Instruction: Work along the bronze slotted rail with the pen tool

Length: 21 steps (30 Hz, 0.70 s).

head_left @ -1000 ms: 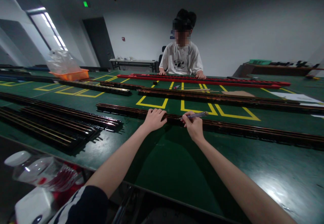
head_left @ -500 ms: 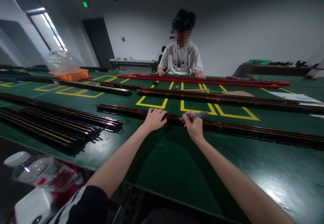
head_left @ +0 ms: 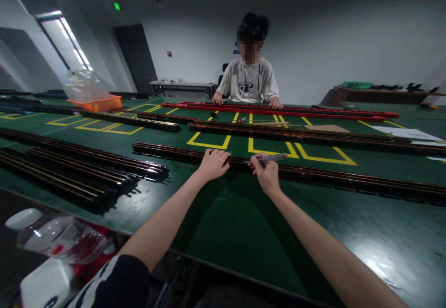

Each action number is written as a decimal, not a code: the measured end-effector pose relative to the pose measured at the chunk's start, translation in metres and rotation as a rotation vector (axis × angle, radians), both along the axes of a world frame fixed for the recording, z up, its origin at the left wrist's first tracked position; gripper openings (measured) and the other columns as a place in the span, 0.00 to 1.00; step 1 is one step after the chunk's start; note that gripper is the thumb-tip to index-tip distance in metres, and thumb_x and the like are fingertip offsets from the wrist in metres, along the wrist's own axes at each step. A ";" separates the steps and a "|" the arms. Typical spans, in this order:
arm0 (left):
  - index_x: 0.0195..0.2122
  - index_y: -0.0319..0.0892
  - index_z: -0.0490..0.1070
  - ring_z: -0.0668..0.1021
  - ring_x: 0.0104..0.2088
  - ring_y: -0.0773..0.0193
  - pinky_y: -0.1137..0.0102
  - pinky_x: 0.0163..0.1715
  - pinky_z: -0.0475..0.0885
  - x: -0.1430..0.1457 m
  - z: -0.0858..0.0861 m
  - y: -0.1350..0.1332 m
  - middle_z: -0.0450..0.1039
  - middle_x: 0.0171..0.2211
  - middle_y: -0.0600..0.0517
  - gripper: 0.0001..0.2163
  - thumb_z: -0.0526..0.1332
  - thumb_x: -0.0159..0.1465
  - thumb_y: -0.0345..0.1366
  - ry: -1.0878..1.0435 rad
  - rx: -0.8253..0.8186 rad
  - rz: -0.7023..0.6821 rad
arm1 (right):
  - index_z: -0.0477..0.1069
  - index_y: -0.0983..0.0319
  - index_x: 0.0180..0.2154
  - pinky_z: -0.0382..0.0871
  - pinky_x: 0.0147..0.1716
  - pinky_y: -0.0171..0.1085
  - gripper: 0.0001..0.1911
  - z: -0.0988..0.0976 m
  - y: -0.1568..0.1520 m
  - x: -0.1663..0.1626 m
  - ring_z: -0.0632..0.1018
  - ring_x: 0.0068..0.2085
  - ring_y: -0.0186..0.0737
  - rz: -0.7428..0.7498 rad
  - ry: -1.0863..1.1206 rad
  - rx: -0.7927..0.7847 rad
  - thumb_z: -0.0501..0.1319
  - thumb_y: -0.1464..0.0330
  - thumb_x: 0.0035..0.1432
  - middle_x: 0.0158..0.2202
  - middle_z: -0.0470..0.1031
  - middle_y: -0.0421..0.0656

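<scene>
One pen-like tool [head_left: 274, 157] in right hand [head_left: 266, 173], tip indistinct near dark rail [head_left: 331, 178].

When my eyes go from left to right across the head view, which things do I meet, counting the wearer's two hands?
White bottle cap, orange tray, left hand, right hand with its pen-like tool, flat brown piece, white paper.

Far left, I see an orange bin [head_left: 108, 103] with a clear plastic bag [head_left: 82, 85]; near left, a white-capped bottle [head_left: 47, 234]. A person in a white shirt [head_left: 248, 81] faces me, far centre; a green tray [head_left: 358, 85] sits far right.
</scene>
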<state>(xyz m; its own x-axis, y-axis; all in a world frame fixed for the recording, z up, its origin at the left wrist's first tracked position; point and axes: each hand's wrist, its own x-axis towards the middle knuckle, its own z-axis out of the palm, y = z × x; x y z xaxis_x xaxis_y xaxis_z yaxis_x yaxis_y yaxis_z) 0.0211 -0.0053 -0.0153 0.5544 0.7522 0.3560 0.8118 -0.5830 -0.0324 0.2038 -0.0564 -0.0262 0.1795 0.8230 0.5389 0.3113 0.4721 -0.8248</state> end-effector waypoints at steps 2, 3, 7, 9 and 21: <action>0.50 0.42 0.67 0.72 0.50 0.55 0.55 0.52 0.61 0.000 0.001 0.000 0.73 0.50 0.47 0.15 0.50 0.65 0.37 0.001 -0.006 -0.005 | 0.67 0.61 0.28 0.70 0.24 0.37 0.11 0.000 0.000 0.000 0.75 0.26 0.40 -0.003 0.001 -0.004 0.58 0.60 0.56 0.24 0.74 0.43; 0.50 0.42 0.67 0.72 0.50 0.55 0.55 0.52 0.61 0.000 0.001 0.000 0.73 0.50 0.47 0.15 0.50 0.65 0.37 0.000 -0.009 -0.008 | 0.67 0.61 0.28 0.70 0.24 0.37 0.11 0.000 0.000 0.000 0.75 0.26 0.40 -0.004 0.001 -0.003 0.58 0.60 0.56 0.24 0.74 0.43; 0.50 0.42 0.67 0.72 0.49 0.55 0.55 0.52 0.60 -0.001 0.001 -0.001 0.73 0.50 0.47 0.15 0.49 0.65 0.36 0.003 -0.006 -0.005 | 0.67 0.61 0.28 0.70 0.23 0.37 0.12 0.001 0.000 0.000 0.75 0.26 0.39 0.002 0.001 0.005 0.58 0.60 0.56 0.25 0.74 0.44; 0.50 0.43 0.67 0.72 0.49 0.55 0.55 0.52 0.60 -0.001 0.001 -0.001 0.73 0.50 0.47 0.15 0.50 0.65 0.36 0.006 -0.003 0.004 | 0.67 0.61 0.28 0.70 0.23 0.37 0.11 0.001 0.000 -0.001 0.75 0.26 0.39 0.002 0.001 0.003 0.58 0.60 0.56 0.25 0.74 0.43; 0.50 0.43 0.68 0.73 0.48 0.56 0.56 0.52 0.60 -0.003 -0.001 0.001 0.73 0.49 0.48 0.15 0.49 0.64 0.32 0.004 0.017 -0.002 | 0.68 0.61 0.28 0.70 0.23 0.37 0.12 0.001 0.001 -0.001 0.76 0.27 0.40 0.020 -0.066 -0.021 0.57 0.59 0.57 0.26 0.75 0.45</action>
<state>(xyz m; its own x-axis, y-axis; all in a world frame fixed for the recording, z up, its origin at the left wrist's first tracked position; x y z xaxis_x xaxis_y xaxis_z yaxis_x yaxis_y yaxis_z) 0.0183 -0.0042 -0.0168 0.5573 0.7451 0.3665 0.8106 -0.5838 -0.0456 0.2032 -0.0558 -0.0256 0.1275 0.8374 0.5314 0.3557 0.4616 -0.8127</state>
